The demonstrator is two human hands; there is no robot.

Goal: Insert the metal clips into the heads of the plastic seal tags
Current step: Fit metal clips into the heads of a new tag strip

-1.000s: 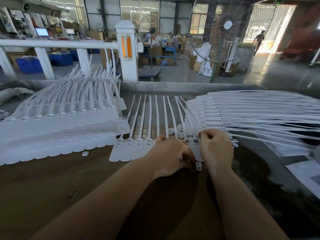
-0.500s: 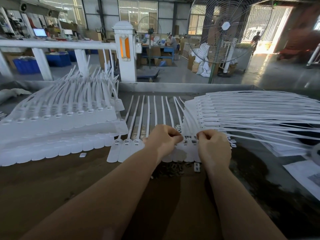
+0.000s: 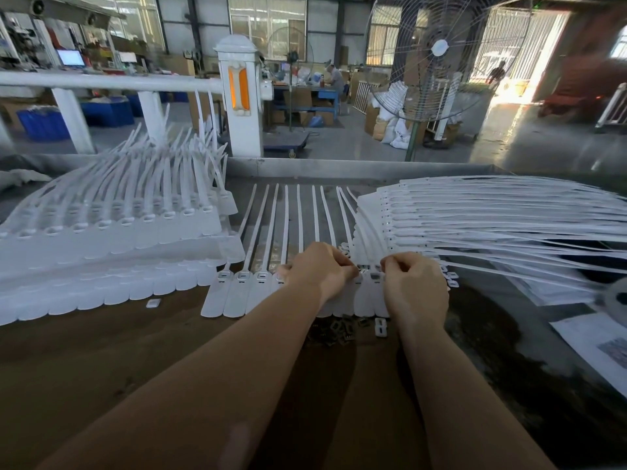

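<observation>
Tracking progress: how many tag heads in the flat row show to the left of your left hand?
4. Side by side, from the left: first tag head, second, third, fourth partly under the left hand. Others may be hidden beneath the hands.

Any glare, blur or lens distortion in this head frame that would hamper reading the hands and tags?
Head view: the doorway at top right is blown out and glares on the floor; wide-angle bending curves the white rail; the tag stack smears toward the right edge. The left hand, right hand and the row of tags are evenly lit and fairly sharp.
</observation>
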